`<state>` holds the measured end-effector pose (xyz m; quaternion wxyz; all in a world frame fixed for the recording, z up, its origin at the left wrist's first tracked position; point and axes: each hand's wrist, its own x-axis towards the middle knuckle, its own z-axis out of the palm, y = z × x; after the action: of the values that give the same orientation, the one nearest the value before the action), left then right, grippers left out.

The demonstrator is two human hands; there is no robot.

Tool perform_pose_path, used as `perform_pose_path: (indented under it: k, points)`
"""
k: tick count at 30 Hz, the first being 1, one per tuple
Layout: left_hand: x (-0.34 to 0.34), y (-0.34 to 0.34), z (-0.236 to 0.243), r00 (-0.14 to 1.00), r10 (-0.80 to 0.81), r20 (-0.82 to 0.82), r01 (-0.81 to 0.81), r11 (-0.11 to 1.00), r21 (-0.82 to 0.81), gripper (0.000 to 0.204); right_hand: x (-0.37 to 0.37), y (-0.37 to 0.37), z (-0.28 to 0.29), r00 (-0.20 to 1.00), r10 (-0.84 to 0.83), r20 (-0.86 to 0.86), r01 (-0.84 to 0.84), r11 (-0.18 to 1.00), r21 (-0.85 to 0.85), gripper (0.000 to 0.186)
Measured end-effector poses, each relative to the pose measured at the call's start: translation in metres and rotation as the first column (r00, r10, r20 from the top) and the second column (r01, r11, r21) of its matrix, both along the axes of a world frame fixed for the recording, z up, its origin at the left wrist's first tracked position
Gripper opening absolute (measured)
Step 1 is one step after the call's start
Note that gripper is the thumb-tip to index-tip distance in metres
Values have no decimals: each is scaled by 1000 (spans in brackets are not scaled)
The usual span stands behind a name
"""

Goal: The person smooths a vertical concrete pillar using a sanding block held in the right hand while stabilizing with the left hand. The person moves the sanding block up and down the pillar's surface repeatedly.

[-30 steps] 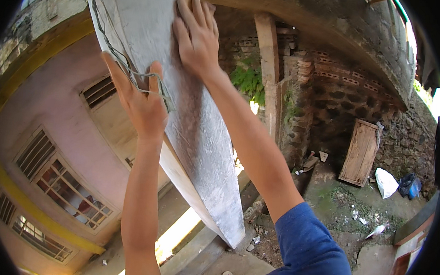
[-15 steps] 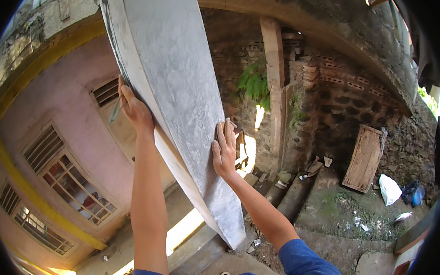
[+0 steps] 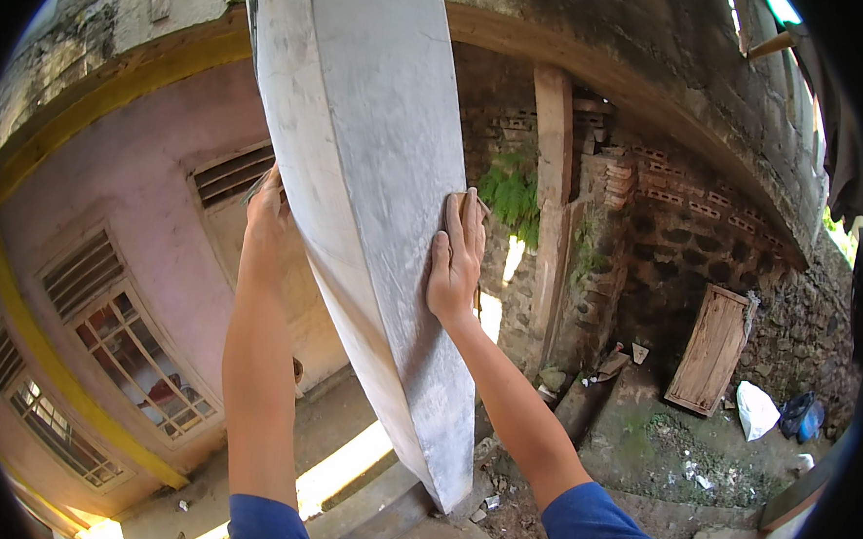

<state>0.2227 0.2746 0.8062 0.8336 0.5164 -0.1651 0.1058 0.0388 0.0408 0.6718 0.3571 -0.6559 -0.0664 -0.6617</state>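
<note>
A tall grey plastered pillar (image 3: 390, 121) rises in front of me, one corner edge running down its length. My right hand (image 3: 459, 256) lies against its right side, fingers straight and together, pressing a small flat brown piece (image 3: 483, 206) to the surface. Most of that piece is hidden under the fingers. On the pillar's left side, my left hand (image 3: 267, 207) is up at its edge with the fingers bent. It holds a thin grey-green piece (image 3: 257, 188), of which only a sliver shows; the fingertips are partly hidden.
At left stands a pink wall (image 3: 144, 176) with barred windows. On the right are a stone wall (image 3: 688, 224), a leaning wooden board (image 3: 708, 347), a white bag (image 3: 756, 411) and a dark bag (image 3: 801, 416). A concrete step (image 3: 380, 506) lies by the pillar's foot.
My right hand has slid upward along the pillar. My left hand has gone further round the left edge, so its thin piece shows less. The view has shifted, with the pillar more upright.
</note>
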Motion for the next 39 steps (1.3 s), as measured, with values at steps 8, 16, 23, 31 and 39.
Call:
perform_pose_path:
  k: [8, 16, 23, 31, 39]
  points:
    - [84, 12, 52, 979, 192, 65, -198, 974, 105, 42, 1, 1, 0, 1000, 9, 24, -9, 1000, -6, 51]
    - [94, 16, 26, 868, -435, 238, 330, 865, 377, 47, 7, 3, -1, 998, 44, 55, -45, 999, 17, 50]
    - [32, 63, 10, 922, -365, 128, 15, 364, 931, 48, 5, 2, -1, 998, 40, 48, -41, 999, 22, 50]
    - [-91, 82, 148, 348, 388, 854, -886, 435, 163, 34, 3, -6, -3, 999, -11, 37, 11, 1000, 19, 50]
    - [-115, -13, 263, -5, 432, 902, -919, 353, -175, 52, 1, 7, 0, 999, 16, 30, -17, 999, 34, 51]
